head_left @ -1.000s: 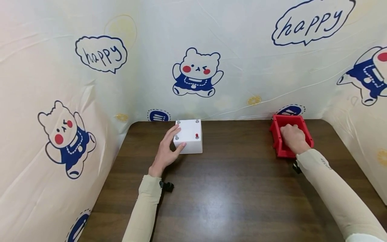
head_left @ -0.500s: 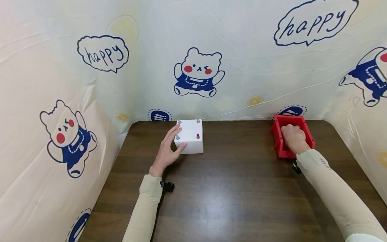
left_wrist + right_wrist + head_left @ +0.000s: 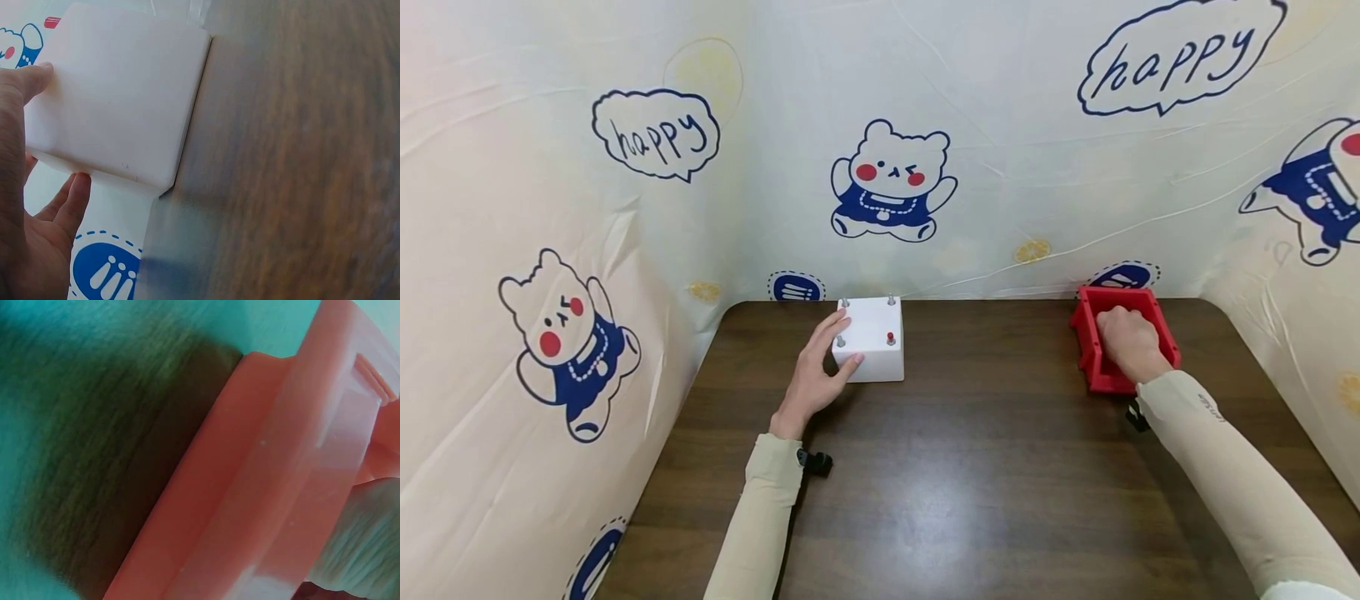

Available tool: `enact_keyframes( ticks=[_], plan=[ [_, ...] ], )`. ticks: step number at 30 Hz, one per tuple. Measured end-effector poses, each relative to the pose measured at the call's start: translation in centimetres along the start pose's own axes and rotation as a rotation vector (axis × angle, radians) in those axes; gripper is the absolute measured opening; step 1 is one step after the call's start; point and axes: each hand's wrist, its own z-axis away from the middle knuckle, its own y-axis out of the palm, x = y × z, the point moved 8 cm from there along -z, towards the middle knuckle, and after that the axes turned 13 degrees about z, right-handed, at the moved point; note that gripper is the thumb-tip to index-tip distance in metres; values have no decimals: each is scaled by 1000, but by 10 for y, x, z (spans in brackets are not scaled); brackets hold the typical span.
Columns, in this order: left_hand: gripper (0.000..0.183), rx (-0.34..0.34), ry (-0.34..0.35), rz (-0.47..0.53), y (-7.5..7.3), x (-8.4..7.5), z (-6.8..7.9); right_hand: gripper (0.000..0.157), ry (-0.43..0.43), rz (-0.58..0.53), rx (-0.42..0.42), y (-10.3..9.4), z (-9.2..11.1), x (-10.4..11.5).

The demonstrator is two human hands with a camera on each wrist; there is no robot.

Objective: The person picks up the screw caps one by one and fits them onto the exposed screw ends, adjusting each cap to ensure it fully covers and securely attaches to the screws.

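A white box (image 3: 880, 363) stands at the table's far edge; bolt-like metal posts rise from its top corners, and one front post has a red cap (image 3: 891, 337). My left hand (image 3: 811, 375) holds its left front corner. In the left wrist view the thumb (image 3: 36, 80) lies on the box's broad face, while a fingertip (image 3: 81, 181) touches the adjoining side. Far right, my right hand (image 3: 1127, 342) reaches down into a red bin (image 3: 1105, 382), its knuckles bent. The bin's wall (image 3: 250, 487) hides the fingertips in the right wrist view, so whatever they touch is unseen.
The brown wooden table (image 3: 970, 467) runs between box and bin. A patterned cloth (image 3: 1000, 167) with bears and "happy" bubbles hangs behind and along the sides. A small black device (image 3: 817, 462) sits at the left wrist.
The head view shifts very slightly. Both hands, the white box and the red bin keep their places.
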Motion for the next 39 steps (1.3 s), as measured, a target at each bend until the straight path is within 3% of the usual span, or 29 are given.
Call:
enact_keyframes(
  ticks=[8, 13, 20, 27, 39],
  plan=[
    [66, 1, -14, -3, 1, 1, -1, 3, 6, -4, 25, -1, 1, 0],
    [66, -1, -16, -9, 1, 1, -1, 16, 8, 33, 3, -5, 0, 1],
    [66, 5, -24, -2, 2, 1, -1, 5, -6, 68, -1, -5, 0, -3],
    [66, 3, -27, -1, 1, 2, -1, 9, -16, 87, -32, -8, 0, -2],
    [65, 2, -31, 1, 0, 0, 0, 8, -13, 23, -51, -13, 1, -3]
  ],
)
